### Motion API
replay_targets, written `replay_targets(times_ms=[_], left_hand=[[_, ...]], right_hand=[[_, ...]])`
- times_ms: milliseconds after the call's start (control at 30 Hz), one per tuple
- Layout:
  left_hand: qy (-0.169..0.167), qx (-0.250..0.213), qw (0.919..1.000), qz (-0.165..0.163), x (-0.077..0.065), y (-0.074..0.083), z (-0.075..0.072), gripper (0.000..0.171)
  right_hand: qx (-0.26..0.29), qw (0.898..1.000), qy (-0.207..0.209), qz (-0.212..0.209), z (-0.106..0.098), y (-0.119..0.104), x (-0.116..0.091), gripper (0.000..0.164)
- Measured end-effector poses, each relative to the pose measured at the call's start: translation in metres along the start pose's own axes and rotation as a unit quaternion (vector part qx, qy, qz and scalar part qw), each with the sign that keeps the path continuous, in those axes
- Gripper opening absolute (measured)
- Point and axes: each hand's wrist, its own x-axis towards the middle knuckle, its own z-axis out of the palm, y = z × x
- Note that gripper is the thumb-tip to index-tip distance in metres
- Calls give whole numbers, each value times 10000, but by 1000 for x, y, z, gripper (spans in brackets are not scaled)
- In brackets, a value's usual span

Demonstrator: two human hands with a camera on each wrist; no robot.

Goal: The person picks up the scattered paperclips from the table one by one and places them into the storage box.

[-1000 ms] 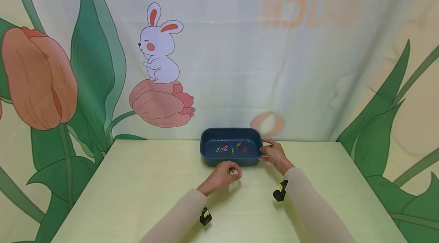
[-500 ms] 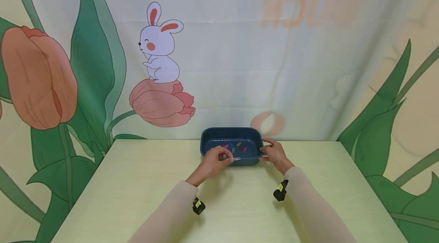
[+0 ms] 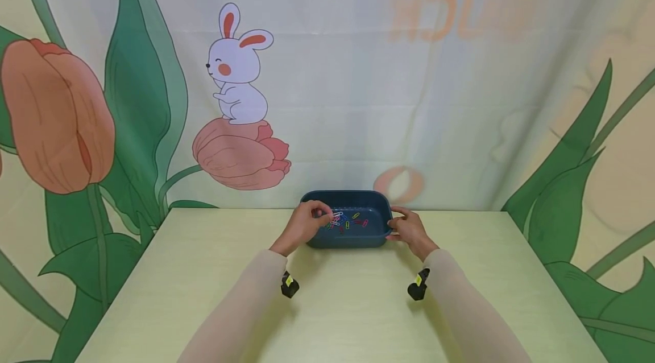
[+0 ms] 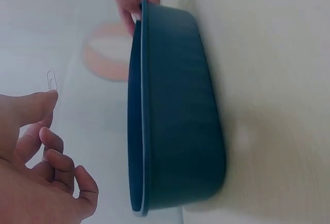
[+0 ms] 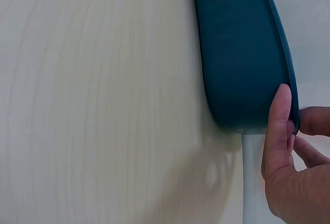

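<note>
My left hand [image 3: 301, 227] is over the left end of a dark blue plastic box [image 3: 353, 242], above its rim. Between thumb and forefinger it pinches a paper clip [image 4: 52, 81], whose looped end points away from the fingertips in the left wrist view. Several coloured paper clips [image 3: 347, 225], pink, yellow, blue, red and white, lie scattered on the box floor. At the box's right end, my right hand [image 3: 410, 233] grips the rim, with fingers on both sides of the wall in the right wrist view [image 5: 294, 167].
The box stands at the far edge of a pale wood-grain table [image 3: 353, 306]. Right behind it hangs a curtain [image 3: 338, 95] printed with tulips and a rabbit. A small black wrist camera [image 3: 289, 285] sits at each sleeve.
My left hand has risen from the table in front of the box, carrying a white paper clip up and leftward over the rim. The right hand keeps its hold on the box.
</note>
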Motion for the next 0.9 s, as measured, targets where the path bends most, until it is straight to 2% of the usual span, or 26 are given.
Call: replay_targets(times_ms=[200,600,900], left_hand=[[125,-134,9998,-109,12,-3,0,8],[144,-245,9990,-338,28,-6,5,7],[191,-350,9981,-467,36,-7,9,8]], right_hand=[[-33,10000,39,-13,0,0,0,54],[-33,10000,-10,-44,-1,0,-1,53],[-54,10000,-4,-21,-1,-1,-1,53]])
